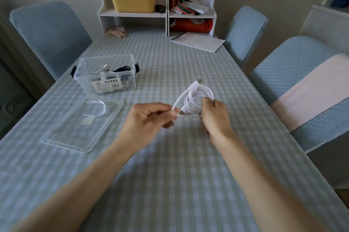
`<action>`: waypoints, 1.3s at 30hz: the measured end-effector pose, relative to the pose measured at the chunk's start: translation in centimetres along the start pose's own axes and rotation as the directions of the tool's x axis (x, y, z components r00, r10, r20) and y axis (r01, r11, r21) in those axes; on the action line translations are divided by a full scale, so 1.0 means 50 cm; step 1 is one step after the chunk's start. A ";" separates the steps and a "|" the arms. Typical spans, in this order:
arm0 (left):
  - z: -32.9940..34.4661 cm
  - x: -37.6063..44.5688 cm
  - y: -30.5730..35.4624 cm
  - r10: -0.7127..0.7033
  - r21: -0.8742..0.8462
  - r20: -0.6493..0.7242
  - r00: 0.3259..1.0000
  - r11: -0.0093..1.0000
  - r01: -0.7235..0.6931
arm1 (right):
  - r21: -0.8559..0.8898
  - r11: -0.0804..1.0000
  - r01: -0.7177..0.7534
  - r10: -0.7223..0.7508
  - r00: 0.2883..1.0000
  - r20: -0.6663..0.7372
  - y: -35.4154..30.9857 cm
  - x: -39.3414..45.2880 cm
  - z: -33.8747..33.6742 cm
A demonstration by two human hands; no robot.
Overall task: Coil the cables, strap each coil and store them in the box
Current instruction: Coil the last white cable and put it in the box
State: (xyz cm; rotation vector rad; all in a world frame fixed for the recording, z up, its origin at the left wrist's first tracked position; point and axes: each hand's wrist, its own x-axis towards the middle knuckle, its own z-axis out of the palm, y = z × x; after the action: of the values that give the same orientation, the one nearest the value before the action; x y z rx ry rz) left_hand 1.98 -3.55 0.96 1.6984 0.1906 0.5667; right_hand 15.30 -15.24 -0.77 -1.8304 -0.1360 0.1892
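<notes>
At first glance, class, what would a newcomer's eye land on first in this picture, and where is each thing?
Centre frame, above the checked table, the right hand grips a white cable coil while the left hand pinches its loose end. To the left stands the clear box with cables already inside, its lid lying in front of it with a white strap on it.

A white cable [198, 95] shows against the pale green-and-white checked tabletop [170, 175], beside a clear box [105, 75] with black latches, blue quilted chairs [49, 31], a white shelf [156, 14] and yellow bin [133, 0].
</notes>
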 end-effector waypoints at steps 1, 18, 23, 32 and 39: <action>-0.004 0.005 0.002 -0.066 -0.087 -0.067 0.996 0.994 0.060 | -0.022 1.000 0.020 -0.019 1.000 0.025 0.000 -0.003 0.000; -0.010 0.009 -0.021 -0.114 0.033 -0.351 0.930 0.990 0.134 | -0.195 0.905 0.378 -0.266 0.861 0.434 -0.013 -0.063 0.004; 0.013 0.000 -0.034 -0.064 0.075 -0.345 0.937 0.993 0.095 | -0.209 0.899 0.385 -0.273 0.866 0.420 -0.014 -0.067 0.007; 0.019 -0.006 -0.026 0.029 0.242 -0.177 0.984 0.970 0.015 | -0.211 0.895 0.393 -0.281 0.864 0.417 -0.012 -0.067 0.011; 0.008 0.003 -0.050 0.186 0.518 -0.147 0.972 0.851 -0.084 | -0.318 0.837 0.444 -0.303 0.862 0.406 -0.013 -0.063 0.006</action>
State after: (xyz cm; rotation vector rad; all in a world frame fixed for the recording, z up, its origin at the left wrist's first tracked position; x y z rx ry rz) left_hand 2.75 -3.32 -1.43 2.1843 0.3896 0.8425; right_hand 12.13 -15.37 -0.02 -2.1213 -0.8367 0.2050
